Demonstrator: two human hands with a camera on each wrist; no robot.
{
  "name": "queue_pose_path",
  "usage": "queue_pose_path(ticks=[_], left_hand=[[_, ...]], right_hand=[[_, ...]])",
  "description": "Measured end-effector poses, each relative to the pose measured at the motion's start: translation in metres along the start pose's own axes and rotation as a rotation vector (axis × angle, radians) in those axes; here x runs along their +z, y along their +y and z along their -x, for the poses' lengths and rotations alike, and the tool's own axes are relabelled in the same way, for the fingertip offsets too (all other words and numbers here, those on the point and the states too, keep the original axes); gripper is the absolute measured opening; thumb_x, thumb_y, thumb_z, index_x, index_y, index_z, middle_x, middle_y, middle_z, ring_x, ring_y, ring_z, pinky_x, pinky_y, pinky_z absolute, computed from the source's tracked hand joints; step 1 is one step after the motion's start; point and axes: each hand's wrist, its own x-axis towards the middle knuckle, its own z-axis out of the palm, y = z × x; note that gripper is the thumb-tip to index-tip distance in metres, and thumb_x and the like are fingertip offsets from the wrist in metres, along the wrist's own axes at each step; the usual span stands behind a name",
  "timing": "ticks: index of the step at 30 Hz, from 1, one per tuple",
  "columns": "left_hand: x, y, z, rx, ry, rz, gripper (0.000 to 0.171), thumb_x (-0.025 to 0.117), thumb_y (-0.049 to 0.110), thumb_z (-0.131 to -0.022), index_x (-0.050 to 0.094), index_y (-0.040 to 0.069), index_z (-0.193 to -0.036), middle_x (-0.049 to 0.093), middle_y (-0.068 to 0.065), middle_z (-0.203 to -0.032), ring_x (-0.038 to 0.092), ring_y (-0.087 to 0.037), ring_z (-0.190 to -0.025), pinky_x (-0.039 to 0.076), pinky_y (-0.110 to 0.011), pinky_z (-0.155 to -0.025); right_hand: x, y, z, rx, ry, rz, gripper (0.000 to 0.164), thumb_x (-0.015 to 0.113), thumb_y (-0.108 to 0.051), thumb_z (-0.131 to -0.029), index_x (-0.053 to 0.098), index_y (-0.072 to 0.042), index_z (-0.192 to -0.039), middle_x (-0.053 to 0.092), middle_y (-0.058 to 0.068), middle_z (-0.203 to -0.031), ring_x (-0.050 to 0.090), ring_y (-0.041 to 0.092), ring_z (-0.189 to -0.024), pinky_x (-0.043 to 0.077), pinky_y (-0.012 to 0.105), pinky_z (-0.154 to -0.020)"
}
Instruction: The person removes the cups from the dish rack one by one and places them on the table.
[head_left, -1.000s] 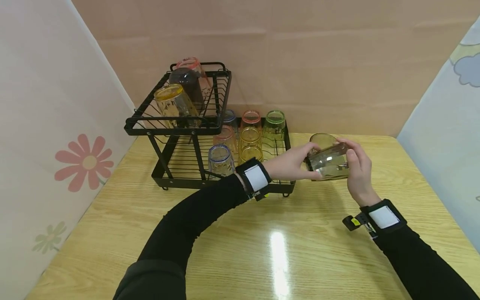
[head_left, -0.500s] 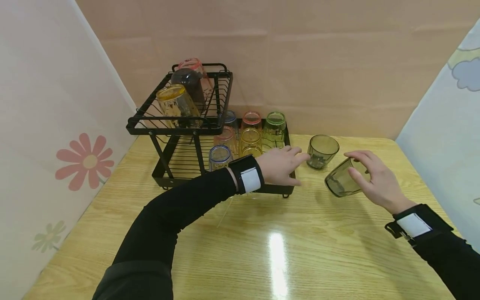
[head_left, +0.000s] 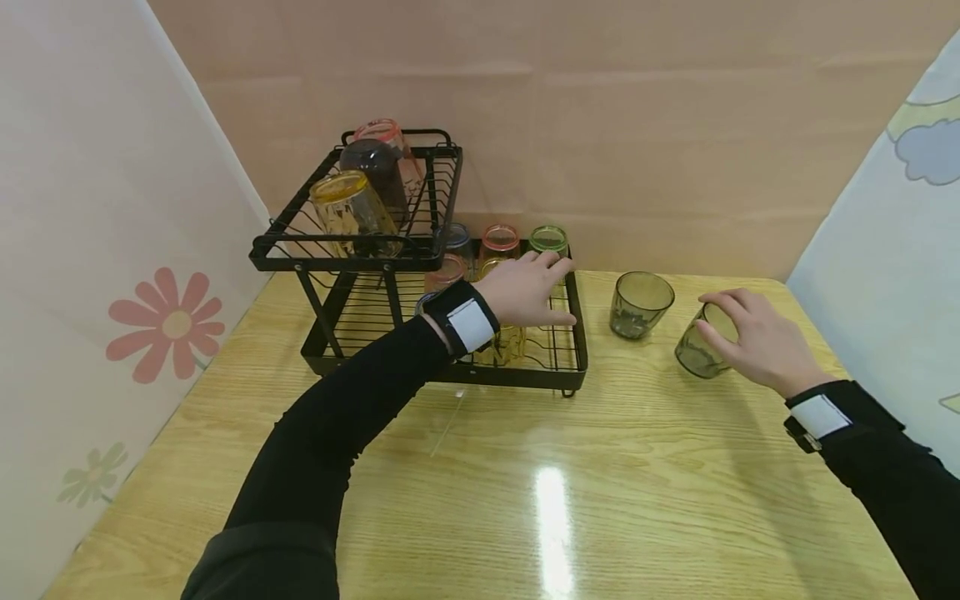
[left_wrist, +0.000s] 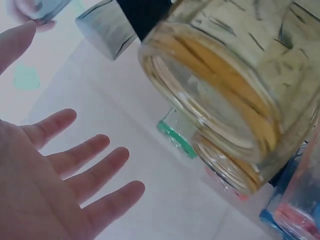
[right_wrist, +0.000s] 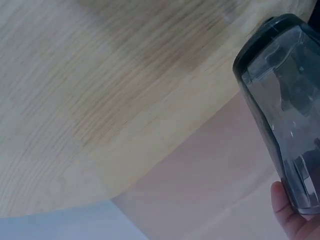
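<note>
My left hand [head_left: 525, 290] is stretched over the right part of the rack's lower tier, fingers straight and holding nothing. Beneath and around it are upside-down glasses: a green one [head_left: 549, 239], a red-rimmed one [head_left: 500, 239] and a yellow one [head_left: 512, 346] partly covered by the hand. The left wrist view shows a yellow-based glass [left_wrist: 215, 90] large beside the spread fingers. On the right, my right hand [head_left: 765, 342] grips a smoky grey-green drinking glass [head_left: 696, 352] near its rim, mouth up, close over the table. A matching glass [head_left: 640, 307] stands upright to its left.
The black two-tier rack [head_left: 517, 377] stands at the back left. Its raised tier carries a yellow glass [head_left: 352, 208], a dark glass [head_left: 382, 175] and a pink glass [head_left: 381, 129], all upside down. Patterned panels flank the wooden table [head_left: 645, 500], with a plain backdrop behind.
My left hand let go of the grey-green glass and moved left over the rack. My right hand carried that glass right and downward, turning it from lying sideways to mouth up.
</note>
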Motion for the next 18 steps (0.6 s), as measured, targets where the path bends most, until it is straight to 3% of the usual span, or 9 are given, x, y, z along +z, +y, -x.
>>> queue_pose_path(ticks=[5, 11, 18], left_hand=[[-0.001, -0.010, 0.010, -0.029, 0.029, 0.035, 0.081, 0.052, 0.065, -0.090, 0.027, 0.020, -0.153, 0.030, -0.009, -0.153, 0.035, -0.027, -0.135, 0.043, -0.042, -0.097], [0.003, -0.018, 0.024, -0.064, 0.056, 0.054, 0.082, 0.051, 0.066, -0.090, 0.028, 0.018, -0.153, 0.028, -0.012, -0.154, 0.029, -0.031, -0.139, 0.040, -0.048, -0.100], [0.010, -0.025, 0.038, -0.196, 0.106, 0.045, 0.085, 0.050, 0.071, -0.087, 0.030, 0.018, -0.151, 0.029, -0.015, -0.152, 0.035, -0.035, -0.134, 0.043, -0.051, -0.096]], right_hand=[[0.008, 0.014, -0.016, 0.073, -0.045, 0.039, 0.050, 0.048, -0.039, -0.101, 0.049, -0.001, -0.133, 0.042, 0.027, -0.128, 0.042, 0.049, -0.110, 0.040, 0.060, -0.068], [0.020, 0.026, -0.034, 0.102, -0.060, 0.071, 0.054, 0.044, -0.042, -0.102, 0.048, 0.001, -0.133, 0.040, 0.030, -0.128, 0.040, 0.050, -0.111, 0.039, 0.062, -0.073], [0.029, 0.032, -0.050, 0.119, -0.070, 0.076, 0.055, 0.041, -0.044, -0.103, 0.047, 0.002, -0.133, 0.039, 0.031, -0.128, 0.038, 0.051, -0.113, 0.038, 0.064, -0.076]])
